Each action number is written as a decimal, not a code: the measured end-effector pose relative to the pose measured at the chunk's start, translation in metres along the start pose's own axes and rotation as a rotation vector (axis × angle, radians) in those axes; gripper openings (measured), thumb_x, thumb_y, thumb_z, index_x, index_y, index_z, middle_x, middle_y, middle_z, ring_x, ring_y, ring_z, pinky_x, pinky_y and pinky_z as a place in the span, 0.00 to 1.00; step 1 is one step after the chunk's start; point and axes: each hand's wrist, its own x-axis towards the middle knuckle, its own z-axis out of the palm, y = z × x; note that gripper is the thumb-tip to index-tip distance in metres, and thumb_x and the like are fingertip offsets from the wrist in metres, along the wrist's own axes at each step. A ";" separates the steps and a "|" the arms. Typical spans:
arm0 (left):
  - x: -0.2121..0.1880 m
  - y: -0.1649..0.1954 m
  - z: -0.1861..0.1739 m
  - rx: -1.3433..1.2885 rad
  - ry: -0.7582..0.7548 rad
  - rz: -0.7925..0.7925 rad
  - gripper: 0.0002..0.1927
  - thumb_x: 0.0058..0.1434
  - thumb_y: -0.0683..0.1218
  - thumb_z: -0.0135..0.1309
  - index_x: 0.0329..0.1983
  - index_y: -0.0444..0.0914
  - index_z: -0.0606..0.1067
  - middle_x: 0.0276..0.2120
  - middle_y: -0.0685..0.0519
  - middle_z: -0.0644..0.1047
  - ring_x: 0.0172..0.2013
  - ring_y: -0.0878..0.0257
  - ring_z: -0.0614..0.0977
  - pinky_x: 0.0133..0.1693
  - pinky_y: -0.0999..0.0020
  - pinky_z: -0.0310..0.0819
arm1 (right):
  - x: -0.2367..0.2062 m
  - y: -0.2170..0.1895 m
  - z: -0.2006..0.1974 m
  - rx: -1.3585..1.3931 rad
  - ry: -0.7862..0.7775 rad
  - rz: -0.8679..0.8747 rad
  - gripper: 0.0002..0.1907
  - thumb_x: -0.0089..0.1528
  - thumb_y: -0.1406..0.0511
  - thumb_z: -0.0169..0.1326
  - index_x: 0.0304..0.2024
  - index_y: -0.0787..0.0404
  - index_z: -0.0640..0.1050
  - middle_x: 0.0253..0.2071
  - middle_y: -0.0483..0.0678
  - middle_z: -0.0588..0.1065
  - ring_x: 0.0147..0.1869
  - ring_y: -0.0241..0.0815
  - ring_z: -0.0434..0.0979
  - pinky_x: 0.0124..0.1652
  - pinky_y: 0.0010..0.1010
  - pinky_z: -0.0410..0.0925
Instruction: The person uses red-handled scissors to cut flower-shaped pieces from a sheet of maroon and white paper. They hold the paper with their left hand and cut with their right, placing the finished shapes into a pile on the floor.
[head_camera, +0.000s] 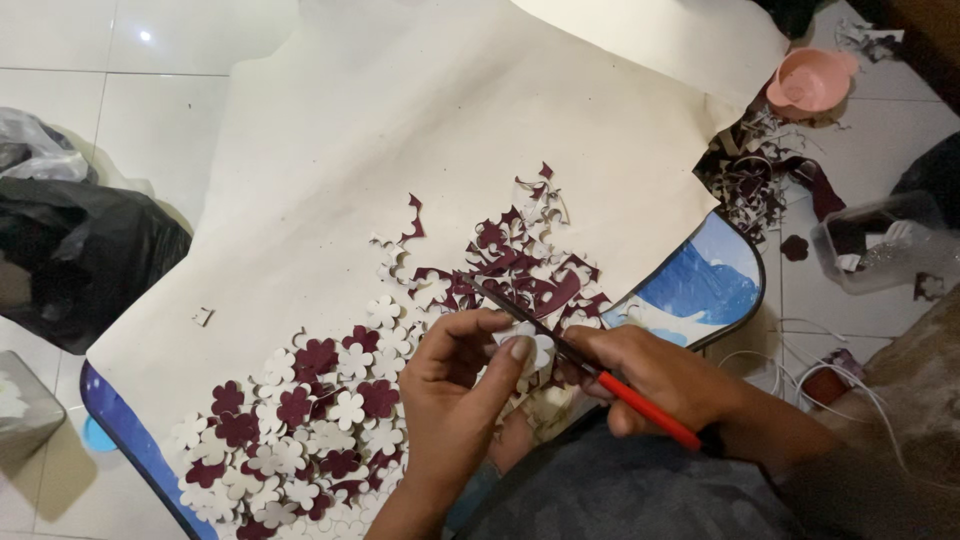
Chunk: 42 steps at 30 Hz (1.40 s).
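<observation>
White-tiled floor (60, 40) under low blue-edged tabletop (700, 290) draped with cream paper sheet (400, 130). Near tabletop's front edge, left hand (455, 385) has fingers pinched on white flower cutout (535, 350). Right hand (650, 375) fingers wrapped round red-handled scissors (610, 380), blades against cutout. Pile of maroon and white flower cutouts (300, 430) at front left corner; trimmings (520, 250) mid-sheet. Pink bowl (808, 82) on floor beyond right edge.

Left hand (455, 385) pinches white flower cutout (535, 348); right hand (645, 375) holds red-handled scissors (590, 365) on it, over paper-covered surface (400, 150) with flower pile (300, 430).
</observation>
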 end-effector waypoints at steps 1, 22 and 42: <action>0.000 0.000 0.000 0.000 0.009 -0.002 0.11 0.61 0.35 0.60 0.48 0.31 0.77 0.34 0.53 0.79 0.36 0.70 0.82 0.38 0.77 0.78 | 0.000 0.001 0.000 -0.001 -0.003 -0.014 0.53 0.51 0.20 0.35 0.40 0.60 0.74 0.24 0.41 0.70 0.25 0.35 0.71 0.25 0.29 0.66; 0.009 -0.004 -0.009 0.046 0.090 0.149 0.15 0.61 0.33 0.61 0.51 0.31 0.74 0.40 0.49 0.80 0.40 0.66 0.81 0.43 0.75 0.79 | -0.003 0.006 -0.004 -0.033 -0.042 0.092 0.51 0.47 0.20 0.37 0.33 0.57 0.73 0.23 0.41 0.70 0.23 0.34 0.71 0.24 0.27 0.65; 0.008 -0.007 -0.008 -0.081 0.052 0.160 0.14 0.64 0.32 0.59 0.51 0.31 0.73 0.43 0.49 0.78 0.42 0.68 0.80 0.42 0.76 0.78 | -0.001 -0.001 -0.003 0.005 0.004 0.133 0.50 0.50 0.22 0.39 0.37 0.60 0.73 0.24 0.41 0.68 0.25 0.35 0.69 0.26 0.29 0.63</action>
